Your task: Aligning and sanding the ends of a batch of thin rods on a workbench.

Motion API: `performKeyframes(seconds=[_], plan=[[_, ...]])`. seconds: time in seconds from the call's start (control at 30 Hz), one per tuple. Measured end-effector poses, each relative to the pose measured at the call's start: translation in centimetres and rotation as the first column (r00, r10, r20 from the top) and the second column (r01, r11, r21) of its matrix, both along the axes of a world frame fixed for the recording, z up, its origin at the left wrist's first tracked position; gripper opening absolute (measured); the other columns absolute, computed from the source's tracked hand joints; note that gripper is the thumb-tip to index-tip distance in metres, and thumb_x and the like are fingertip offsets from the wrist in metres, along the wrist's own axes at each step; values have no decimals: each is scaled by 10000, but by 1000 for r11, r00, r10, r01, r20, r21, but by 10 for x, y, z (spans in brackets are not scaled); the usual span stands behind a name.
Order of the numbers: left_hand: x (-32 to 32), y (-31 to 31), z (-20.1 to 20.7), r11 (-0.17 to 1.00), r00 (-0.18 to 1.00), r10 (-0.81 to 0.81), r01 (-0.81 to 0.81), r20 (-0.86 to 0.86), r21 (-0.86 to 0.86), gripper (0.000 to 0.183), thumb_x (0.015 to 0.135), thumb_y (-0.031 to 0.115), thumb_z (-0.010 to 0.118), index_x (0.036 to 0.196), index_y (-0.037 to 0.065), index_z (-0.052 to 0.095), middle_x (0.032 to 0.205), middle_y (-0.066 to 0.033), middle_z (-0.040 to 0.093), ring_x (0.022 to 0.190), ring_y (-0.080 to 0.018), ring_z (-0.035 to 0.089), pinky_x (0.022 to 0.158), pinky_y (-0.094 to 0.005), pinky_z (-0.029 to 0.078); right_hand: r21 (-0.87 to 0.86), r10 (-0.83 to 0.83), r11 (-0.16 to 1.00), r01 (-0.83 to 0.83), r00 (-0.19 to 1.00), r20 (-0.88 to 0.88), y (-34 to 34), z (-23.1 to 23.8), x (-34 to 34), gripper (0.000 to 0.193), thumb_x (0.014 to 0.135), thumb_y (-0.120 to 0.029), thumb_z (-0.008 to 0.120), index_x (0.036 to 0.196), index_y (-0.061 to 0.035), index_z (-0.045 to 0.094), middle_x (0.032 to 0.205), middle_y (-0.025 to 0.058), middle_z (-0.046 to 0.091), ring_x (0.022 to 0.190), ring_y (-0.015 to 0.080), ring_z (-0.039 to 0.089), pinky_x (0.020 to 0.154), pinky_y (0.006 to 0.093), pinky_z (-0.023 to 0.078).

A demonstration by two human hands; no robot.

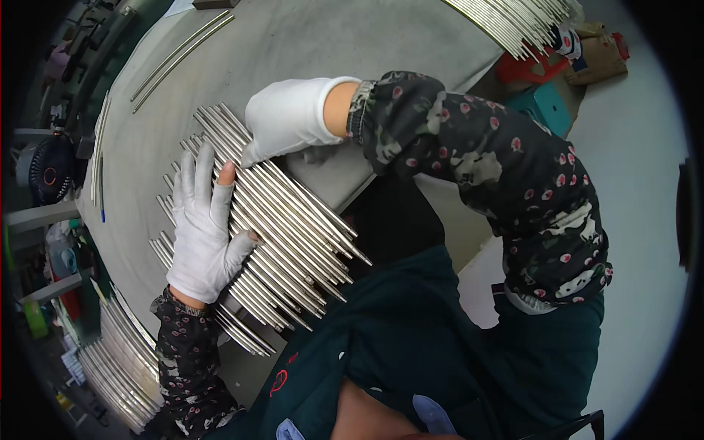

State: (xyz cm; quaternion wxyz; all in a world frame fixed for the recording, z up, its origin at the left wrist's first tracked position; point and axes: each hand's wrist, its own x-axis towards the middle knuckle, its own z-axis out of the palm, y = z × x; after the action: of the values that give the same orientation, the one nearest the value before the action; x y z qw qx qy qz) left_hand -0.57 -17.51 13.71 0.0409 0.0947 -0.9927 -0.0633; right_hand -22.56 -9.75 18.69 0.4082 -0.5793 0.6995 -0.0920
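Both gloved hands, left (202,235) and right (290,117), press flat and open on the metal rods (293,220), gripping nothing; these lie mostly aligned, perhaps still uneven, overhanging the table's (308,44) near edge.

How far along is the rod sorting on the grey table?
Done: more rods lie bundled at the table's top right and lower left. In hand: the left hand lies flat on the fanned metal rods, and the right hand presses their upper end; both wear white gloves. Left: the ends look uneven, and a few loose rods lie apart on the grey table.
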Motion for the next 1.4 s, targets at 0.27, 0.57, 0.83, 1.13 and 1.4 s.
performKeyframes(seconds=[0.27,0.57,0.83,1.13,1.4], plan=[[-69,18,9,991,997,-77,76,-9,-107,772,778,543,547,1376,87,377,1442,-207,282,1329,-419,243,1063,-592,174,-316,-230,923,218,973,1,23,-22,-53,262,859,-246,579,899,8,629,671,118,620,499,192,597,488,315,511],[-107,36,2,991,994,-110,110,13,-79,641,851,504,467,1342,95,426,1426,-203,315,1334,-385,263,1061,-605,186,-759,-378,646,77,897,-231,64,-57,-72,470,803,-380,615,1111,-26,577,1003,144,611,936,327,584,816,402,467],[-73,20,3,969,972,-235,236,22,-75,677,842,505,508,1355,77,392,1421,-225,313,1324,-399,277,1082,-564,191,-678,-165,704,-214,879,-448,61,-60,-81,705,788,-528,552,1271,-21,466,1318,249,411,1244,400,386,1020,512,313],[-48,14,1,975,976,-216,217,26,-42,734,809,456,571,1398,104,308,1432,-237,282,1326,-428,262,1069,-573,198,-533,10,742,-407,802,-598,64,-50,-54,633,838,-534,500,1287,-88,478,1342,181,422,1302,339,340,1052,539,266],[-113,23,-10,977,976,-213,211,-56,-35,656,828,434,548,1350,67,394,1416,-224,324,1326,-389,284,1075,-569,199,-527,-127,805,-274,787,-604,80,-68,-125,605,889,-449,461,1334,-43,414,1370,214,394,1314,364,325,1087,459,251]])
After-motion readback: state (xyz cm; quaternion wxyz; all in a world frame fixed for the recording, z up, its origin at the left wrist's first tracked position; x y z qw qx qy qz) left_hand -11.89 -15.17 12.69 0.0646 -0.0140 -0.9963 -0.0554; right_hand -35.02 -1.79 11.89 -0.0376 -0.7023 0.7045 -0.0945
